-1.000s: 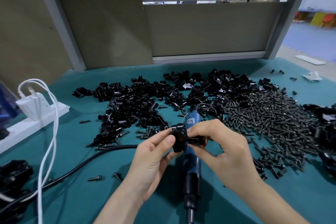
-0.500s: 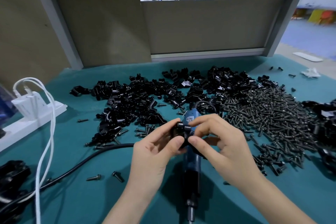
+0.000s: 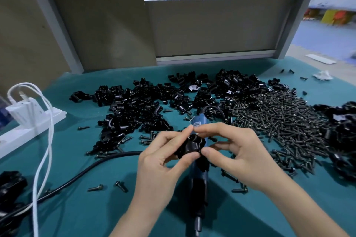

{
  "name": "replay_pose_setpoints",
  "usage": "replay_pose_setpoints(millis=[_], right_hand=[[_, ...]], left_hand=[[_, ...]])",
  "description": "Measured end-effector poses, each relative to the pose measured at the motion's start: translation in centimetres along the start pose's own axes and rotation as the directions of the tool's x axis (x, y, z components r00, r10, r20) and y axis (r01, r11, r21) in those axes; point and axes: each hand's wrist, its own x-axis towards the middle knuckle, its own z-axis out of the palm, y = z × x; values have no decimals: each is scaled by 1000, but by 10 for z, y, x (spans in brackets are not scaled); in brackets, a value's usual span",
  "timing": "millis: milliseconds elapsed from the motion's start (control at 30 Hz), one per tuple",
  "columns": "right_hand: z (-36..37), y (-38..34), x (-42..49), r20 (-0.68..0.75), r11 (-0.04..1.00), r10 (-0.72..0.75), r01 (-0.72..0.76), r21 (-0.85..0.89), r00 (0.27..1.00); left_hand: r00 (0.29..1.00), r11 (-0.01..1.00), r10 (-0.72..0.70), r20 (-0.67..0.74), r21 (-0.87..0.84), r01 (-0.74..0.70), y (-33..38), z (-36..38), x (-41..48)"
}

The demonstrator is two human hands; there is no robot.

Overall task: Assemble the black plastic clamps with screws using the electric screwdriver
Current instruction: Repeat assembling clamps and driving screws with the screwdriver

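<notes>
My left hand (image 3: 161,161) and my right hand (image 3: 237,152) hold one black plastic clamp (image 3: 190,145) between them, just above the table. Both pinch it with thumb and fingertips, the left from the left side, the right from the right and top. Under the hands lies the blue electric screwdriver (image 3: 198,177), its bit pointing toward me. A heap of loose black clamps (image 3: 150,106) spreads behind the hands. A big pile of black screws (image 3: 279,119) lies to the right.
A black cable (image 3: 92,167) runs left from the screwdriver across the teal table (image 3: 81,208). A white power strip (image 3: 28,121) with a white cord (image 3: 44,146) sits at the left edge. More black clamps (image 3: 342,136) lie at far right; loose screws (image 3: 107,186) lie near my left forearm.
The clamp has been turned between my fingers, and both hands have closed in around it. The screwdriver has stayed on the table.
</notes>
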Motion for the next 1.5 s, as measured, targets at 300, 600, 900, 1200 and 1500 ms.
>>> replay_pose_setpoints(millis=[300,600,900,1200,1500], right_hand=[[8,1,0,-15,1000,-15,15,5,1000],[4,13,5,-54,947,136,-114,300,989],[12,19,7,-23,779,300,-231,583,954],[21,13,4,-72,783,245,-154,602,967],[19,13,4,-46,850,174,-127,511,984]], left_hand=[[960,888,281,3,378,-261,-3,2,-1],[982,933,-184,53,-304,191,-4,6,-1],[945,874,-318,75,-363,323,-7,5,1],[937,775,-334,104,-535,336,-14,10,-1],[928,786,-360,96,-505,357,-11,6,-1]])
